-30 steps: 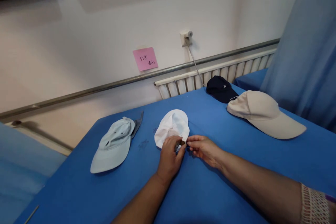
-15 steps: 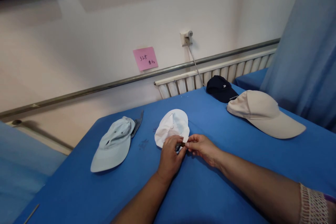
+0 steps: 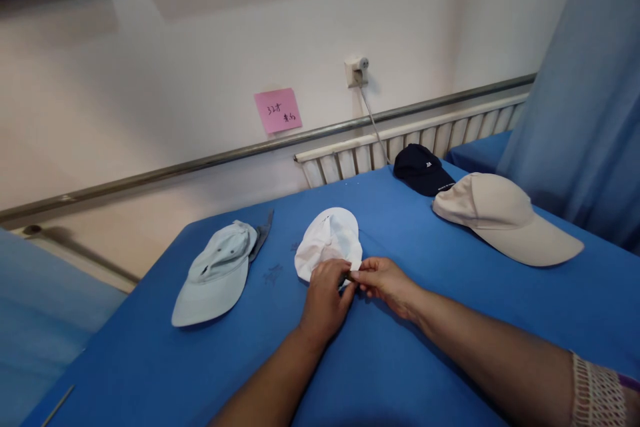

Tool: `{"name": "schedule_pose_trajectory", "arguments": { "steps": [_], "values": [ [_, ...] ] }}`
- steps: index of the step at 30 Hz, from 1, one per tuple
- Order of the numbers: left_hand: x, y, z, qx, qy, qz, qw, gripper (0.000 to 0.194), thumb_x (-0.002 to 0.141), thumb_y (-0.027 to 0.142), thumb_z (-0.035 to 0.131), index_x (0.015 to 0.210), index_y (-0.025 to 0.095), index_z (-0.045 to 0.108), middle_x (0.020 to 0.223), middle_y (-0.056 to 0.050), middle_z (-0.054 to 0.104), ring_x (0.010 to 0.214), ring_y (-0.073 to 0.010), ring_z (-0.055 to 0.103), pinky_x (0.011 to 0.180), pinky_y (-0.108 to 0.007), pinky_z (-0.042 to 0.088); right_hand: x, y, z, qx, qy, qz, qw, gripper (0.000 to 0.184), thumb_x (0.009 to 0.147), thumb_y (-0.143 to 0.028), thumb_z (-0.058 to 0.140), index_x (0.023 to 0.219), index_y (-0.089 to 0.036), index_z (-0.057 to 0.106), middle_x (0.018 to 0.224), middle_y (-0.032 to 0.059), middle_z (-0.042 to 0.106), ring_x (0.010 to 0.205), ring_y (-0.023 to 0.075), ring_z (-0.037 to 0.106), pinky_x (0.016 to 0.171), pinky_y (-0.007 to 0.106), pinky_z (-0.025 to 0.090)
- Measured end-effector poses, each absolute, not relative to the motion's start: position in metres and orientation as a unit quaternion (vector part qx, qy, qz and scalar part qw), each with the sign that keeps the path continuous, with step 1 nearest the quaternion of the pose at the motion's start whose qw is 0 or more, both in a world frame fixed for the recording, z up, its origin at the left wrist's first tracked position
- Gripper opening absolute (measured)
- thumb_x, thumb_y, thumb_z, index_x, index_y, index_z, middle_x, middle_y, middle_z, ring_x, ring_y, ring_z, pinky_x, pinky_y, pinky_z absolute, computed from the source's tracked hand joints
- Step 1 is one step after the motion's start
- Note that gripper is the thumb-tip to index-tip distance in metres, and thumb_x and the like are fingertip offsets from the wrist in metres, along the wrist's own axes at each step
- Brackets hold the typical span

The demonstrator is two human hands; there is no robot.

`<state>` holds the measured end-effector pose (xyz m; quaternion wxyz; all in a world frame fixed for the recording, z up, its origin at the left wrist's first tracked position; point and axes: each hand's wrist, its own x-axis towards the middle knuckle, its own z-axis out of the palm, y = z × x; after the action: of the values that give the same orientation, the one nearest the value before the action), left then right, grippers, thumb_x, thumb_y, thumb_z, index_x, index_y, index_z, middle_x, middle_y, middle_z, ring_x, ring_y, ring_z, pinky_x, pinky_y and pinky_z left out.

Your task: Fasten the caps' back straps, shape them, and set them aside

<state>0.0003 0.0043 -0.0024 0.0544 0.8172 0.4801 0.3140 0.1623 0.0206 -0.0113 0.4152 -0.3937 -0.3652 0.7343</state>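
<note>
A white baseball cap (image 3: pixel 327 237) lies on the blue-covered table, its near edge under my fingers. My left hand (image 3: pixel 327 293) is closed on that near edge, with the fingers over the fabric and the thumb below. From the right, my right hand (image 3: pixel 385 282) pinches a small dark piece (image 3: pixel 349 276), perhaps the strap or buckle of the cap, between thumb and forefinger. Both hands almost meet there, and the fingers hide most of the dark piece.
A pale blue cap (image 3: pixel 216 277) lies at the left. Toward the back right sit a navy cap (image 3: pixel 417 167) and a beige cap (image 3: pixel 505 213). Behind the table (image 3: pixel 400 373) run a metal rail (image 3: pixel 225 155) and a radiator (image 3: pixel 370 157). Curtains (image 3: pixel 575 107) hang at both sides.
The dark piece shows less between my fingers than before. My hands and the white cap stay almost in place; the view shifts very slightly.
</note>
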Motion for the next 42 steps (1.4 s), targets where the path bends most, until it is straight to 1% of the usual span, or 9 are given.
{"name": "schedule_pose_trajectory", "arguments": {
  "steps": [3,9,15,17,22,28,32,35,42],
  "values": [
    [0.0024,0.002,0.0002,0.827,0.469,0.306,0.048,0.022,0.081,0.015,0.061,0.103,0.021,0.059,0.109,-0.007,0.065,0.106,-0.0247,0.058,0.094,-0.045,0.045,0.162,0.0213,-0.0128,-0.398,-0.361,0.735,0.413,0.025,0.065,-0.029,0.08,0.071,-0.014,0.06,0.057,-0.0027,0.057,0.05,0.0074,0.048,0.048,0.021,0.036],
    [0.0024,-0.001,0.0037,0.82,0.472,0.322,0.037,0.032,0.082,0.019,0.06,0.114,0.021,0.055,0.111,-0.009,0.064,0.108,-0.0257,0.058,0.095,-0.046,0.045,0.1651,0.0242,-0.0167,-0.367,-0.347,0.76,0.409,0.027,0.062,-0.03,0.082,0.071,-0.015,0.061,0.058,-0.0032,0.057,0.049,0.0072,0.048,0.049,0.021,0.037],
    [0.0006,0.0002,0.0021,0.82,0.456,0.342,0.044,0.02,0.083,0.019,0.061,0.102,0.022,0.058,0.112,-0.008,0.065,0.109,-0.0244,0.059,0.095,-0.044,0.046,0.1692,0.0261,-0.0173,-0.344,-0.327,0.782,0.404,0.028,0.061,-0.028,0.083,0.075,-0.014,0.063,0.061,-0.0027,0.059,0.053,0.0073,0.051,0.049,0.02,0.038],
    [0.0004,0.0004,0.0022,0.822,0.455,0.338,0.046,0.019,0.084,0.02,0.061,0.102,0.022,0.059,0.111,-0.008,0.066,0.108,-0.0244,0.059,0.095,-0.044,0.046,0.1698,0.0263,-0.0178,-0.337,-0.317,0.787,0.408,0.029,0.061,-0.029,0.084,0.075,-0.014,0.063,0.063,-0.0019,0.061,0.054,0.0072,0.052,0.05,0.019,0.039],
    [0.0011,0.0,0.0029,0.815,0.465,0.343,0.048,0.025,0.082,0.02,0.062,0.107,0.022,0.057,0.109,-0.007,0.066,0.105,-0.0236,0.06,0.092,-0.042,0.047,0.1692,0.0254,-0.0174,-0.329,-0.306,0.789,0.419,0.03,0.069,-0.035,0.08,0.08,-0.014,0.062,0.066,0.0006,0.064,0.053,0.008,0.056,0.048,0.019,0.041],
    [0.0021,0.0004,0.0027,0.809,0.479,0.334,0.06,0.023,0.081,0.02,0.062,0.104,0.022,0.059,0.104,-0.006,0.066,0.1,-0.0234,0.061,0.089,-0.041,0.048,0.1671,0.0216,-0.0109,-0.406,-0.295,0.735,0.456,0.022,0.075,-0.028,0.073,0.082,-0.018,0.054,0.071,0.001,0.066,0.054,0.0113,0.064,0.044,0.019,0.044],
    [0.0016,0.0014,0.0014,0.817,0.472,0.325,0.063,0.021,0.082,0.021,0.061,0.103,0.022,0.061,0.105,-0.007,0.067,0.101,-0.024,0.061,0.091,-0.043,0.047,0.1663,0.0217,-0.0105,-0.431,-0.318,0.706,0.463,0.018,0.074,-0.024,0.072,0.076,-0.017,0.055,0.062,-0.0009,0.063,0.052,0.01,0.062,0.043,0.017,0.042],
    [0.0018,0.0012,0.002,0.819,0.469,0.323,0.065,0.019,0.082,0.02,0.061,0.101,0.022,0.062,0.104,-0.007,0.067,0.1,-0.0236,0.061,0.09,-0.042,0.047,0.1658,0.0235,-0.0124,-0.454,-0.331,0.69,0.457,0.017,0.073,-0.024,0.072,0.07,-0.016,0.058,0.057,-0.0004,0.062,0.05,0.0089,0.059,0.042,0.016,0.039],
    [0.0015,0.0011,0.0042,0.827,0.463,0.309,0.08,0.019,0.083,0.018,0.06,0.101,0.023,0.063,0.104,-0.006,0.068,0.103,-0.0237,0.06,0.093,-0.043,0.046,0.1663,0.0247,-0.0133,-0.467,-0.35,0.676,0.45,0.018,0.074,-0.025,0.071,0.066,-0.014,0.061,0.053,0.0005,0.061,0.046,0.0077,0.054,0.042,0.017,0.038]
  ]
}}
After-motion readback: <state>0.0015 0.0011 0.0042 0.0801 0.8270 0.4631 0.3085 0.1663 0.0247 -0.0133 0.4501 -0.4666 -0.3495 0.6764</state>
